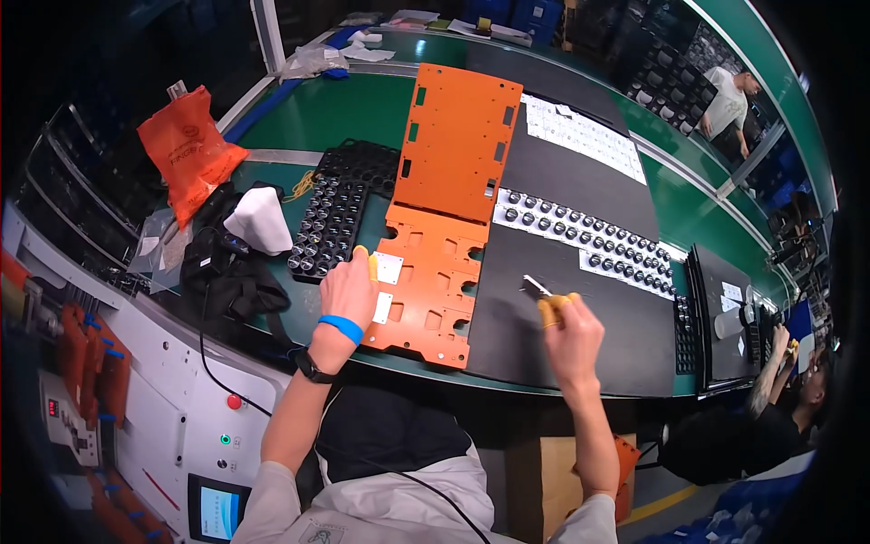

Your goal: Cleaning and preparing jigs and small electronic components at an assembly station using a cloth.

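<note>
As I look down through the head camera, the left hand (347, 292) rests on the near left part of an orange plate (426, 281) that lies flat on the green surface (353, 109). Its fingers (372, 265) are curled loosely, one tip in a yellow cot, pressing on a small white label (388, 267) on the plate; a second white label (382, 307) sits just below it. I cannot tell whether the hand grips anything. The wrist carries a blue band (342, 327) and a black watch (311, 367).

The right hand (569, 334) is over a black mat (566, 317) to the right of the plate, apart from it. Its fingers, also yellow-tipped, are pinched closed on tweezers (535, 288), whose metal tips point up and left.

A second, larger orange plate (458, 140) lies beyond the first, overlapping its far edge. Left of the plates stands a black tray (333, 222) of small round parts. On the mat, white strips (589, 238) carry rows of dark round parts, with white sheets (584, 134) farther back.

At the far left of the surface I note an orange bag (188, 150), a white cloth (258, 220) and a black bag (222, 272). Another person (788, 399) works at the lower right.
</note>
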Motion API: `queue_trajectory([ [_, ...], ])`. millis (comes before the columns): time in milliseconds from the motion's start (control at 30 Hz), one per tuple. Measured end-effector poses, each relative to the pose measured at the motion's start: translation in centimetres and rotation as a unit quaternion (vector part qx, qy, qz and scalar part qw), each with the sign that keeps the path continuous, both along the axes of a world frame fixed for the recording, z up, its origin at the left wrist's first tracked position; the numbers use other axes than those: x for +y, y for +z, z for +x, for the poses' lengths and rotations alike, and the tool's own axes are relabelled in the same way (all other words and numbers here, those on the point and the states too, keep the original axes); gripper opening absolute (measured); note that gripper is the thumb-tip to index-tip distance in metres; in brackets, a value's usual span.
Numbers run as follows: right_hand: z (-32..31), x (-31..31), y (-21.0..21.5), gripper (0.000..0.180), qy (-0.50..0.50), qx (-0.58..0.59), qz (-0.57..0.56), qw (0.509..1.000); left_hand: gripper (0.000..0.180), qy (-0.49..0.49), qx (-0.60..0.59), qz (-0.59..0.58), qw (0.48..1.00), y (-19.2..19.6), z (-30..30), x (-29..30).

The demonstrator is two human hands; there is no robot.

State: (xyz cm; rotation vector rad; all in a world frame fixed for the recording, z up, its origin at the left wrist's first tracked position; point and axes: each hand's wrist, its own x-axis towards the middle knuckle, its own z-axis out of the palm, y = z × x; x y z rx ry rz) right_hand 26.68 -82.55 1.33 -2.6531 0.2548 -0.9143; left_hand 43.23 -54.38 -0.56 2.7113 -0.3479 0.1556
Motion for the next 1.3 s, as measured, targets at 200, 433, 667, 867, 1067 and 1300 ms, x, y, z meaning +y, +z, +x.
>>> queue_trajectory([
  [200,-2.9,-4.2,-1.0,0.012,0.028,0.07,-0.151,0.986,0.016,-0.022,-0.009,-0.01,1.0,-0.7,0.4,0.0],
  [433,-1.8,-3.3,-2.5,0.021,0.004,0.014,0.002,1.0,0.011,-0.078,-0.01,-0.054,0.995,-1.4,1.5,1.1],
  [667,0.4,-3.5,-2.5,0.028,0.045,0.054,-0.036,0.997,0.012,-0.084,0.015,-0.047,0.995,-1.2,1.6,0.9],
  [867,3.4,-9.5,-1.1,0.031,-0.082,0.042,-0.161,0.983,0.011,-0.068,0.033,-0.036,0.997,-1.3,1.5,0.6],
  [1067,5.4,-12.7,-2.4,0.028,-0.078,0.084,-0.168,0.979,0.012,-0.068,0.028,-0.034,0.997,-1.0,1.4,0.6],
  [1300,6.3,-12.9,-3.1,0.034,-0.111,0.081,-0.163,0.977,0.013,-0.063,0.032,-0.035,0.997,-1.2,1.4,0.6],
])
